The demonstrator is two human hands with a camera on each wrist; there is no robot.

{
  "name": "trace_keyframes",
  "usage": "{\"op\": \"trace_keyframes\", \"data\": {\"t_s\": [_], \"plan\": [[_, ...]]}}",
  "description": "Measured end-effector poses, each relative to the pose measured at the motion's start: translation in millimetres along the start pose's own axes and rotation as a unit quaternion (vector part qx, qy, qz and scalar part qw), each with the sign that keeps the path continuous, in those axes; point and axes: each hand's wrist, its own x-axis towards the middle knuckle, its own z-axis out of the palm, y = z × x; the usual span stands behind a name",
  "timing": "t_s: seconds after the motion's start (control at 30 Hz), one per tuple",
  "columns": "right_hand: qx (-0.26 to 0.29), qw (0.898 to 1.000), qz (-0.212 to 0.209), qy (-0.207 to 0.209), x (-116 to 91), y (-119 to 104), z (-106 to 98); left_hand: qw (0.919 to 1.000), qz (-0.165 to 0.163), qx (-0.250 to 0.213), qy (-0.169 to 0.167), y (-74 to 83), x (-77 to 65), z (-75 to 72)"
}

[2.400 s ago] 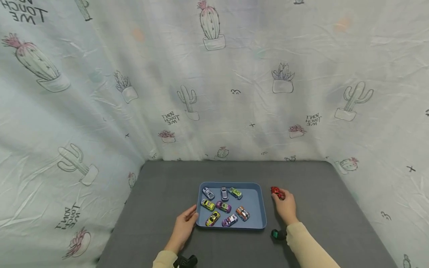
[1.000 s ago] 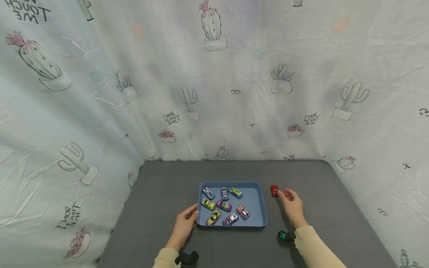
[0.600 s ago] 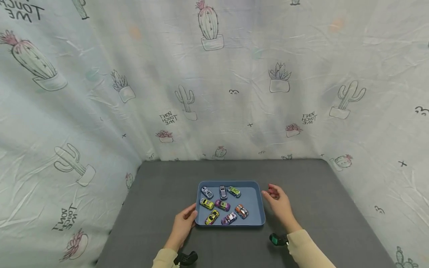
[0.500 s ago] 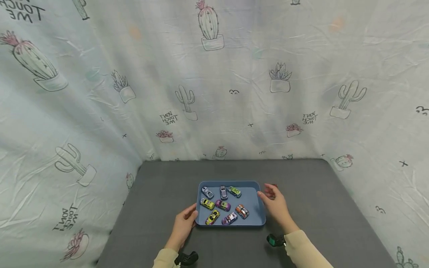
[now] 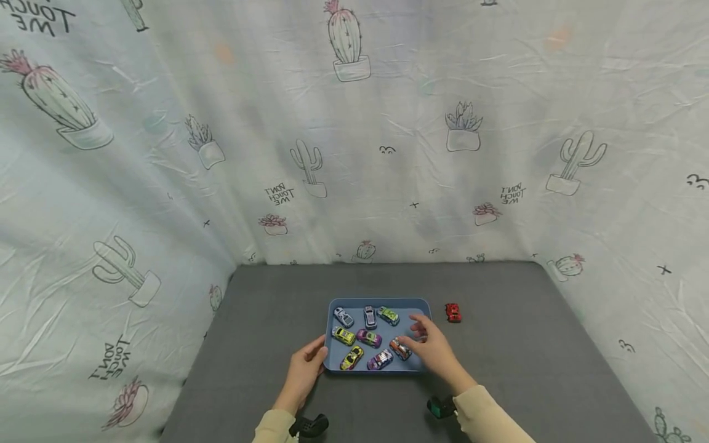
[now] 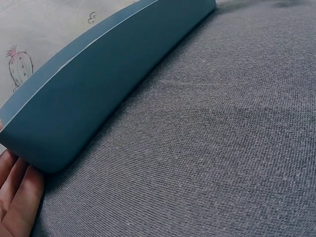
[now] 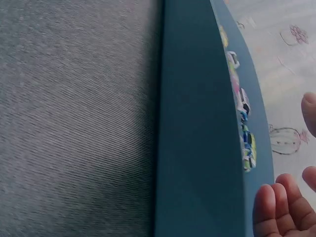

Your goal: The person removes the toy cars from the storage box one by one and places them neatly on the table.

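While left hand [image 5: 301, 372] rests against tray [image 5: 375, 303], right hand [image 5: 429, 349] hovers over orange car [image 5: 400, 349], seemingly loose-fingered, empty.

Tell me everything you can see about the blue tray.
The tray is a shallow blue rectangle with rounded corners and a low raised wall; it looks like matte plastic. It lies flat on the grey mat. Seven toy cars lie scattered inside. The left hand touches its near left corner; the right hand reaches over its right side.
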Motion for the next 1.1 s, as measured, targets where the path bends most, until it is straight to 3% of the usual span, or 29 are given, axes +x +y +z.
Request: {"op": "trace_keyframes", "data": {"t_s": [0.4,0.6,0.8,1.1], "plan": [[-0.049,0.998,0.004,-0.045,-4,7,8,1.0,-0.001,-0.001,-0.007,1.2,0.7,-1.4],[-0.065,0.996,-0.011,-0.055,-4,8,8,0.9993,-0.001,-0.018,-0.031,1.4,-0.1,-3.2],[-0.081,0.995,-0.009,-0.062,-7,8,9,0.9993,-0.015,-0.018,-0.031,-1.5,-1.4,-3.0],[-0.106,0.993,-0.008,-0.057,-4,9,13,0.9997,-0.008,-0.01,-0.023,0.8,-0.3,-2.6]]}}
